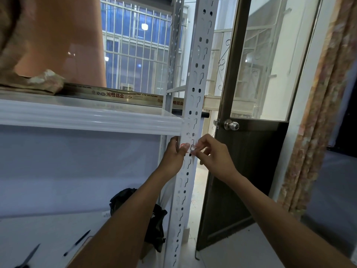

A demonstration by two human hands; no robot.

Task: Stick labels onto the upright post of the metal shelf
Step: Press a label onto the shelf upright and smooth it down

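The white perforated upright post (195,89) of the metal shelf runs from the top of the view to the bottom, just right of centre. A small label (188,149) with a red mark lies against the post just below the white shelf beam (90,118). My left hand (174,153) wraps around the post's left edge, its thumb pressing the label's left end. My right hand (210,151) pinches the label's right end between thumb and forefinger at the post's right edge. Most of the label is hidden by my fingers.
A dark door (243,171) with a round metal knob (231,125) stands open just right of the post. On the lower shelf lie a black bundle (154,225), pens (77,242) and a brown board. A long printed box (116,94) and cloth rest on the upper shelf.
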